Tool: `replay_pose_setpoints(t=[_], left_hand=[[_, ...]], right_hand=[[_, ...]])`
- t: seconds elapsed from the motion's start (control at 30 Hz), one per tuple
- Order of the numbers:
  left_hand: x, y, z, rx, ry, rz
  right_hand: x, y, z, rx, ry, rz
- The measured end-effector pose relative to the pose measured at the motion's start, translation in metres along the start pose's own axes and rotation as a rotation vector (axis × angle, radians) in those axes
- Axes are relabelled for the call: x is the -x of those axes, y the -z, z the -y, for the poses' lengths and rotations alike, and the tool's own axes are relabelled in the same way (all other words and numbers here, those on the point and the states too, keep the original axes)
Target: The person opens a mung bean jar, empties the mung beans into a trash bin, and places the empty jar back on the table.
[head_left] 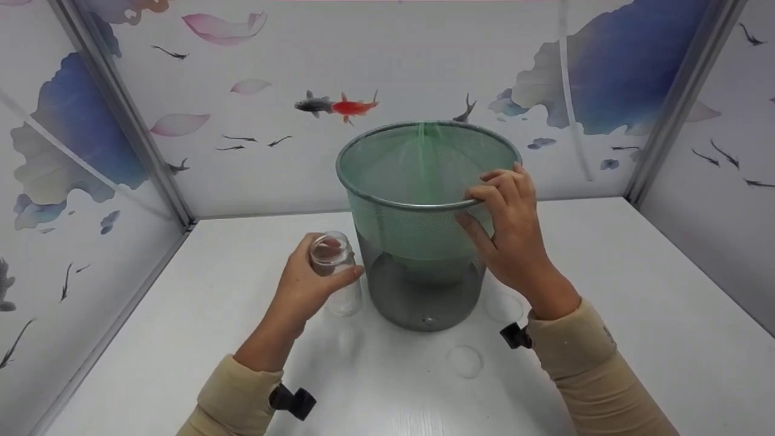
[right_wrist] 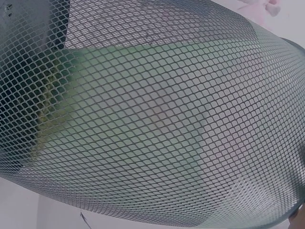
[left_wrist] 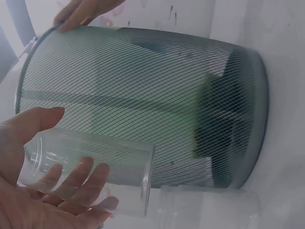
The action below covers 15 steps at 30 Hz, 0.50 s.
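A grey wire-mesh wastebasket stands upright on the white table, with something green and translucent inside against the mesh. My right hand holds its rim at the near right, fingers over the edge and thumb outside. To the left of the basket, my left hand grips a clear, open-topped jar between thumb and fingers. Below that jar is a second clear jar, close to the basket's base. The right wrist view is filled by mesh; only a bit of the hand shows at its edge.
Two clear round rings or lids lie on the table: one ring in front of the basket, another ring to its right. Painted panels wall in the table at the back and both sides.
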State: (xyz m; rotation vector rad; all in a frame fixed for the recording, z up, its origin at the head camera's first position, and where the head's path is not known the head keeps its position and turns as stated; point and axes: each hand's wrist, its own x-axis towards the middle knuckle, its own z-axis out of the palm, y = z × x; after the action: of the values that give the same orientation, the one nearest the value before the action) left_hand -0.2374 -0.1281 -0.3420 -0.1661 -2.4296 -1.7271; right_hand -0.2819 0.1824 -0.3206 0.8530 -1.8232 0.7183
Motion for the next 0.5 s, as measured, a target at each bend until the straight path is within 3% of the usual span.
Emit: replay_pose_setpoints(t=[0.3, 0.5], left_hand=[[0.013, -0.036, 0.03, -0.033, 0.025, 0.042], [0.019, -0.05, 0.045, -0.053, 0.02, 0.099]], right_hand=[[0.001, 0.0, -0.001, 0.008, 0.004, -0.005], [0.0, -0.001, -0.001, 0.004, 0.007, -0.007]])
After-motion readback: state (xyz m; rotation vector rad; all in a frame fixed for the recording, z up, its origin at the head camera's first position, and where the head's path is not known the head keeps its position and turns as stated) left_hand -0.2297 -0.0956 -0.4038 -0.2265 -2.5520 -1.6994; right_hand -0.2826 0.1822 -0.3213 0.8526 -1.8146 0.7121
